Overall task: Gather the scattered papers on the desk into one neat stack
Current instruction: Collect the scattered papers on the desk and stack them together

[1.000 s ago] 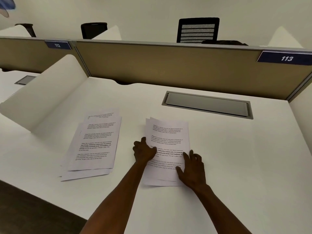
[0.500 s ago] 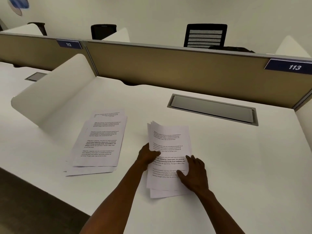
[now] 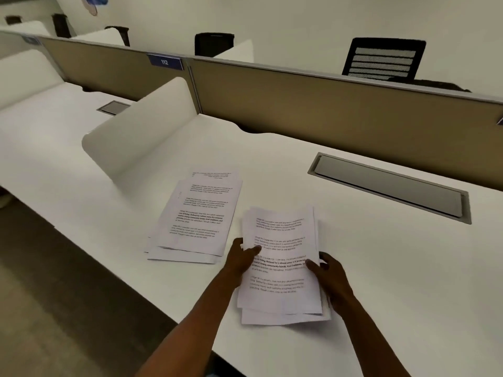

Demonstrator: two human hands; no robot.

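A tan partition (image 3: 340, 110) runs along the far edge of the desk (image 3: 408, 268). A blue "112" label (image 3: 165, 62) sits on its top rail. A grey cable hatch (image 3: 389, 186) lies just before the partition, a white curved divider (image 3: 141, 131) stands at its left, and a black mesh chair (image 3: 383, 59) shows behind it.

Two hands – left (image 3: 241, 261), right (image 3: 328, 276). Two piles of printed papers on the table (image 3: 381, 268): near pile (image 3: 281, 257), left pile (image 3: 197, 216). Sheets per pile – cannot count. Two cable hatches: right (image 3: 389, 187), far left (image 3: 113, 107).
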